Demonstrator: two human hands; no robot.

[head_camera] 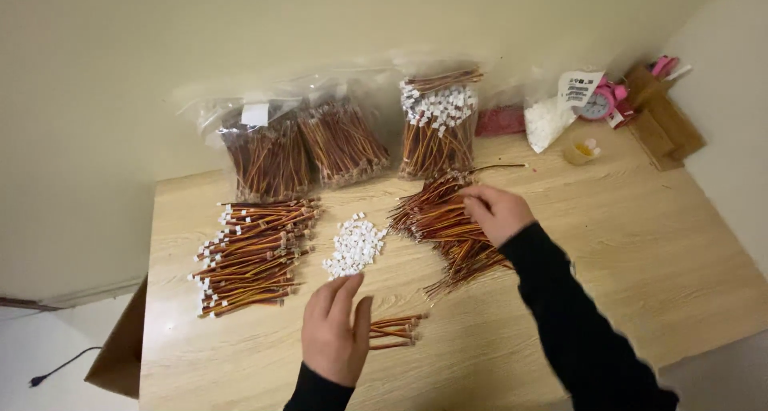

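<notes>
Head view. A light wooden table (640, 251) fills the middle of the frame, set against a pale wall.

Left hand (336, 335), lower centre: palm down, fingers extended and slightly spread, gripping nothing. It rests on or hovers just over the table; contact cannot be confirmed. Just right of it, touching or nearly touching the thumb side, lies a small bundle of wires (394, 332), orange and brown, roughly horizontal.

Right hand (496, 211), centre right: the black-sleeved arm enters from the lower right. The fingers are curled down onto the top of a loose heap of wires (444, 227). Whether they pinch a wire or only touch the heap cannot be determined.

Between the two hands, just above the left fingertips, sits a pile of small white connectors (354, 247), loose on the table.

Left of centre lies a stack of finished wires (252, 255), laid mostly parallel, with white connectors on their left ends.

Upper centre, against the wall: two clear bags of wires (308, 151) leaning side by side, and to their right an upright bundle with white connectors (438, 123) at its upper part.

Upper right: a clear bag of white parts (548, 119), a pink alarm clock (602, 101), a small cup (582, 151), and brown cardboard pieces (660, 123) in the corner.

Lower left, off the table: a cardboard flap (116, 355) and a black cable (64, 367) on the floor.
</notes>
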